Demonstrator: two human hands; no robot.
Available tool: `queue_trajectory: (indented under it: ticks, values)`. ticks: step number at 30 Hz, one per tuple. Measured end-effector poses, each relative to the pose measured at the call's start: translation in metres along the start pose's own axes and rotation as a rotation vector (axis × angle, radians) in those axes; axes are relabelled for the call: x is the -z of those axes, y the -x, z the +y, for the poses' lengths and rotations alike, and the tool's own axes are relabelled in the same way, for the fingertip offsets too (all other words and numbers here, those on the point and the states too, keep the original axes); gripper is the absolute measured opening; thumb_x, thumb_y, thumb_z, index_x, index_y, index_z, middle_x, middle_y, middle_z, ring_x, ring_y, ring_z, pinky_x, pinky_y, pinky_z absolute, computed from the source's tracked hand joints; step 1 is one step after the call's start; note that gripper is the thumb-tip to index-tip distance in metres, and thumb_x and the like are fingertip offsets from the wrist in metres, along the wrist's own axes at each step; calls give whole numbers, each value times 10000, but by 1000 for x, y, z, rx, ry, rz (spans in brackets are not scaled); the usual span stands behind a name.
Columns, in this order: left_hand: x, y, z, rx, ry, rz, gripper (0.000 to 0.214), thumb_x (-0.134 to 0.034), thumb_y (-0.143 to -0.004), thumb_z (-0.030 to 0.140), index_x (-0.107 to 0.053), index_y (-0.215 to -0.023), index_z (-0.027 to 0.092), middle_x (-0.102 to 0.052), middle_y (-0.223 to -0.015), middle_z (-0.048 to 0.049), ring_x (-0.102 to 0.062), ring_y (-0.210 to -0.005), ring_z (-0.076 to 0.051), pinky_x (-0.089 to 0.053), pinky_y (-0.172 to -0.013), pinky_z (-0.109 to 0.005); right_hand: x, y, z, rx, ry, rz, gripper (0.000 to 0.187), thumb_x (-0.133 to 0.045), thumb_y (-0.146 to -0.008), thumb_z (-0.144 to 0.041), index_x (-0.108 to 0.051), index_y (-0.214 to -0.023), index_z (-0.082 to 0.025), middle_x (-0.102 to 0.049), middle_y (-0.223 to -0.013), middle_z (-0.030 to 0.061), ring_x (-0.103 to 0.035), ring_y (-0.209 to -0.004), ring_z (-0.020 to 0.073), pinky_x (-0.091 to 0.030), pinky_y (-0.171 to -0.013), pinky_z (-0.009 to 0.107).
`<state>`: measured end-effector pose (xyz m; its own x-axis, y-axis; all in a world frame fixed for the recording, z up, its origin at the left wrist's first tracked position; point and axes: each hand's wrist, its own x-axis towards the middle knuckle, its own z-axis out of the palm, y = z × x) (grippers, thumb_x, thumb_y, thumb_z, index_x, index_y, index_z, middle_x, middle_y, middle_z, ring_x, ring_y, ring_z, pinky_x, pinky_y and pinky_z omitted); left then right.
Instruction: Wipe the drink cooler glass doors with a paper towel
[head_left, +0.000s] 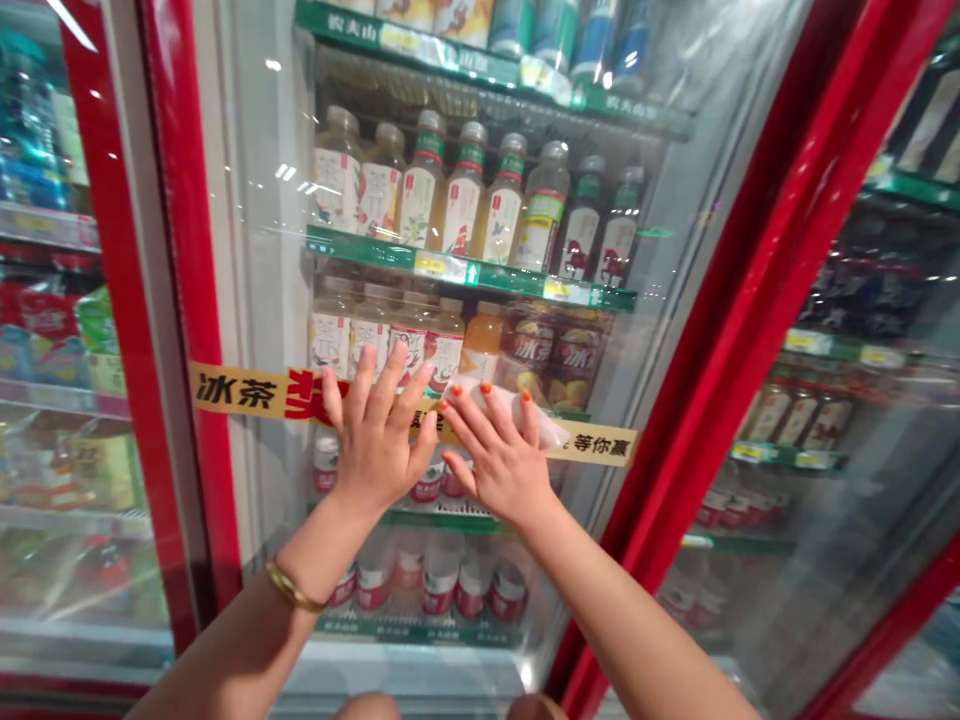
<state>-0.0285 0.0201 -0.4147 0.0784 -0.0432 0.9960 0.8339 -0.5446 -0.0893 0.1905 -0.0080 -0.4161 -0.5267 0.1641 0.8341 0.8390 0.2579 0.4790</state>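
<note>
A glass fridge door in a red frame stands before me, with a yellow strip of black and red lettering across it. My left hand lies spread against the door over the strip's middle left, its fingers stretched upward and nothing seen in it. Beside it, my right hand is flat too, with orange nails, pressing a crumpled white tissue against the strip and glass. The tissue shows above and to the right of the fingers; the rest is hidden. A gold bangle circles my left wrist.
Behind the glass, bottled teas and small red-labelled tubs fill green-edged shelves. Red door frames rise on both sides. More fridges hold drinks at left and bottles at right. My knees show at the bottom.
</note>
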Motion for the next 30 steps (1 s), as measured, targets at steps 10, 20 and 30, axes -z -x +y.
queue_trajectory:
  ticks: [10,20,30]
  values:
    - [-11,7,2,7,-13,-90,789,-631,-1035,429,-288,-1746,417,-280,-1840,15,-169,-1741,-348,101,-1409,-667,2,31,25,-309,67,177,727,-470,-1114,-437,-238,-1779,-260,-397,-1781,42,-84,-1749,291,31,-1408,717]
    - [-9,8,-3,39,5,-118,831,-687,-971,468,-324,-1718,471,-294,-1826,36,-173,-1731,-381,44,-1392,-751,5,104,8,-476,145,68,747,-420,-1107,-342,-154,-1796,-230,-250,-1854,21,-12,-1758,260,5,-1430,614]
    - [-9,10,-8,-53,-65,-117,804,-586,-1018,485,-272,-1751,378,-213,-1857,7,-118,-1749,-333,26,-1386,-709,-5,100,-34,-286,54,17,676,-497,-1111,-449,-332,-1752,-308,-425,-1782,-47,-21,-1762,235,62,-1431,560]
